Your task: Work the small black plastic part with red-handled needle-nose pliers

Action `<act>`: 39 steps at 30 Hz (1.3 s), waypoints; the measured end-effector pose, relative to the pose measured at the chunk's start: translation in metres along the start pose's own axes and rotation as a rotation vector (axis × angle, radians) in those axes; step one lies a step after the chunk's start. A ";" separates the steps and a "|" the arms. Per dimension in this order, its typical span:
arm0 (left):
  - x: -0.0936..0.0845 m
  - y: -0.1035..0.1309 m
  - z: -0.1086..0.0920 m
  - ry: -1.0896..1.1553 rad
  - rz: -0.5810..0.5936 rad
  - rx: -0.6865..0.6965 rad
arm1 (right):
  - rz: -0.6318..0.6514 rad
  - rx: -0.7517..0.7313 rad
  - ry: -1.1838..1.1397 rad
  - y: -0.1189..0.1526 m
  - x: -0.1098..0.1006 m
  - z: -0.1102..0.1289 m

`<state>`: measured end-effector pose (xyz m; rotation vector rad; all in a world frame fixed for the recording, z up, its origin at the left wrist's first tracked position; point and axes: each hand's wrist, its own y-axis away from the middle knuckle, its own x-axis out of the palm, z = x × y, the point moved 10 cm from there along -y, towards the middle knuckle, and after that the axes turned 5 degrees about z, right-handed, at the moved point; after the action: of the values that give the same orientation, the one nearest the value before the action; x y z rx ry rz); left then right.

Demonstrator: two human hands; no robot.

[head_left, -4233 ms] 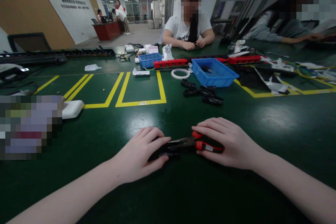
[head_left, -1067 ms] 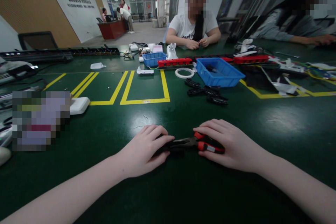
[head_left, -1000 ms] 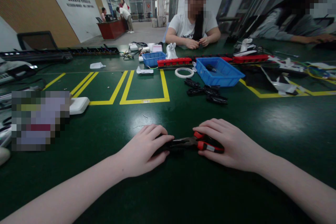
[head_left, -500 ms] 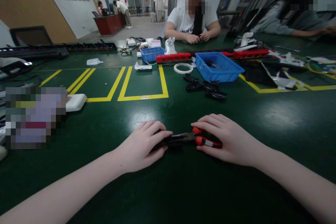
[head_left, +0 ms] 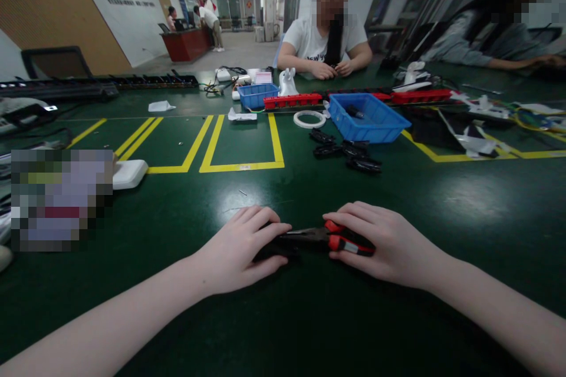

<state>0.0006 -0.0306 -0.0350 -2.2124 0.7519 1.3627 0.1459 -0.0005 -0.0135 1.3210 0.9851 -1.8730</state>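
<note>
In my right hand (head_left: 375, 241) are long-nose pliers (head_left: 338, 242) with red and black handles, the fingers wrapped round the grips. Their dark jaws point left and reach the fingertips of my left hand (head_left: 247, 247). That hand is closed on a small black piece (head_left: 269, 250), mostly covered by the fingers, so its kind is unclear. The plier tips lie against or on this piece; whether they grip it I cannot tell. Both hands are low over the green table (head_left: 309, 318).
Several black wrapped bundles (head_left: 345, 148) lie ahead, beside a blue bin (head_left: 369, 121) and a white ring (head_left: 309, 119). A smaller blue bin (head_left: 259, 96) and red strips (head_left: 292, 101) stand farther back. A white box (head_left: 130, 174) is at left. A person (head_left: 325, 47) sits opposite.
The plier handles have come slightly closer together in my right hand. The view has shifted a little, so the scene sits slightly lower. My left hand keeps its hold.
</note>
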 end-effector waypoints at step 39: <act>0.000 0.000 0.006 0.068 -0.011 -0.041 | -0.178 -0.092 0.164 0.008 -0.008 0.002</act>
<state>-0.0039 -0.0267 -0.0375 -2.3015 0.7403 1.3148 0.1540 -0.0055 -0.0068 1.3875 1.2951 -1.8456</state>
